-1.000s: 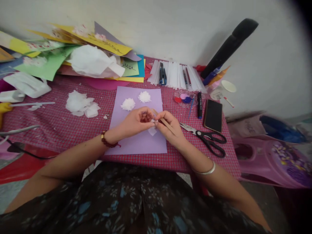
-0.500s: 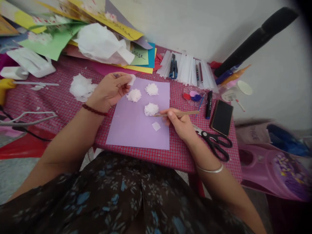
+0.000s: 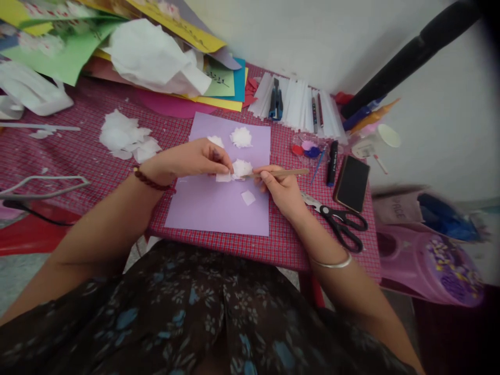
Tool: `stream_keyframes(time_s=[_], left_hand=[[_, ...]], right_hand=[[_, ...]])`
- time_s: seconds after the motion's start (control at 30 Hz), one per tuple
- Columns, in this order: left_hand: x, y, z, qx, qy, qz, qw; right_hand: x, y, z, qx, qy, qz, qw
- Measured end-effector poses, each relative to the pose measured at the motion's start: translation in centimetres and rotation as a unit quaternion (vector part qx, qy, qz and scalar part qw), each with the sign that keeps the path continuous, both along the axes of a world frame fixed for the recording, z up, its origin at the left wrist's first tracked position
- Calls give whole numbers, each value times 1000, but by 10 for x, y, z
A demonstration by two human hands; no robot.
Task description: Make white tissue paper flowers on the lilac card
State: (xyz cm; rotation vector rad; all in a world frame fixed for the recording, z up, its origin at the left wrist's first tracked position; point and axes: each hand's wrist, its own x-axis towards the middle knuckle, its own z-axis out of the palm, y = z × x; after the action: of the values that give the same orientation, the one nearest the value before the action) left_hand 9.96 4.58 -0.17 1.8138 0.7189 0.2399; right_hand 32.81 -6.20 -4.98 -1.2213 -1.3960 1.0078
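A purple sheet of paper [image 3: 219,211] lies on the checked tablecloth, bearing three ruffled white paper puffs. My left hand [image 3: 207,159] pinches a small white paper piece [image 3: 224,177] at the left edge of the nearest puff [image 3: 242,168]. It partly covers another puff [image 3: 215,141]; the third puff [image 3: 241,137] sits farther back. Between the fingers of my right hand [image 3: 283,190] is a flat wooden stick [image 3: 291,173], its tip at the nearest puff's lower right. A loose white paper square [image 3: 248,197] rests on the sheet just below.
Scissors [image 3: 338,221], a phone [image 3: 352,183], a black marker [image 3: 333,163] and a paint palette [image 3: 307,147] lie to the right. Glue sticks [image 3: 292,104] and a cutter [image 3: 276,101] are behind. Left are white paper scraps [image 3: 125,135]; coloured cards [image 3: 78,52] are stacked at the back.
My left hand has come down and right with the white paper piece, from beside the far-left puff to the nearest one. My right hand still holds the stick there. The view has shifted slightly.
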Motion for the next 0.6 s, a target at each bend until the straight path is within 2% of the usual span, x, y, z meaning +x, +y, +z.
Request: stream_keyframes(time_s=[0.13,0.3,0.47,0.6], left_hand=[[4,-3,-4,51,24,-41,998],[21,-19,-18,107,-2,21,994],[33,-28,-35,231,0,66,971],[34,-27,-42,239,-26,74,968]], right_hand=[[-1,2,-2,-11,16,-16,1000],[-2,2,-1,-19,22,-21,999],[-1,-3,3,0,51,-68,996],[-2,-8,5,7,62,-50,997]])
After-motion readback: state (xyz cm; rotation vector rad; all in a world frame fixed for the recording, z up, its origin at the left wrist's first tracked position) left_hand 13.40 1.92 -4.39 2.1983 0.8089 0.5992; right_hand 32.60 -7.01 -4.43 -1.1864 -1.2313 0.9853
